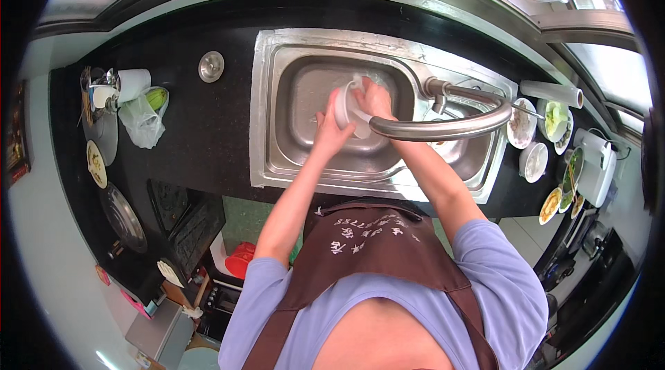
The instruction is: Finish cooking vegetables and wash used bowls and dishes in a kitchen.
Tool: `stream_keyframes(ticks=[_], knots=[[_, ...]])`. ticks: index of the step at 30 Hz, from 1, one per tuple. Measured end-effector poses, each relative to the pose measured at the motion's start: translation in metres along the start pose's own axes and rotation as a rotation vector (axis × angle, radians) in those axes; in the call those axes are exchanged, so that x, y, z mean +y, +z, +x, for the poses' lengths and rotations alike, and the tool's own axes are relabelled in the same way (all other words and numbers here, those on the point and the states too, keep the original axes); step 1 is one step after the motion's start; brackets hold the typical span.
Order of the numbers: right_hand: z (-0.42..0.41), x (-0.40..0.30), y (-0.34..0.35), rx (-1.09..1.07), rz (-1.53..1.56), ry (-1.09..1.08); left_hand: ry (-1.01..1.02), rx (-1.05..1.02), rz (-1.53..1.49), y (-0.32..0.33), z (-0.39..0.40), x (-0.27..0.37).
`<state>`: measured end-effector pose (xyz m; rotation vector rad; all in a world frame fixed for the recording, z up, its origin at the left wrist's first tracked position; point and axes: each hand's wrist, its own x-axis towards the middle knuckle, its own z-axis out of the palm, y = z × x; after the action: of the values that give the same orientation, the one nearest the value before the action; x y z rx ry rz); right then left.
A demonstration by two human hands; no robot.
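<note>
Over the left basin of a stainless steel sink [306, 126], my left hand [333, 130] grips a white bowl [341, 107] by its side, and the bowl is tilted. My right hand [375, 100] is at the bowl's far right edge, its fingers bent; whether it holds anything is hidden. The curved metal faucet [441, 130] reaches over the basin, with its outlet close to the bowl and water coming from it. Something pale shows below the bowl, too unclear to name.
A metal sink strainer [211, 66] lies left of the sink, near a plastic bag [143, 123] with a green vegetable. Several dishes of food, a white bowl [533, 162] and a plastic wrap roll [552, 94] stand on the right. A pot lid [123, 216] lies at the left.
</note>
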<state>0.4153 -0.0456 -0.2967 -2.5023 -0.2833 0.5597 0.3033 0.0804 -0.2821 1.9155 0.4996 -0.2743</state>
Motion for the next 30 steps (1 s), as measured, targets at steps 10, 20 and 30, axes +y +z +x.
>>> stream_keyframes(ticks=[10, 20, 30], knots=[[-0.007, 0.014, -0.011, 0.035, -0.056, 0.044, -0.003, 0.024, 0.317, 0.015, 0.007, 0.047], [-0.030, -0.006, -0.017, 0.167, -0.019, -0.289, -0.352, -0.246, -0.128, -0.008, 0.023, 0.030], [-0.008, 0.013, 0.025, 0.113, 0.198, 0.380, -0.018, 0.372, 0.156, 0.013, -0.007, 0.030]])
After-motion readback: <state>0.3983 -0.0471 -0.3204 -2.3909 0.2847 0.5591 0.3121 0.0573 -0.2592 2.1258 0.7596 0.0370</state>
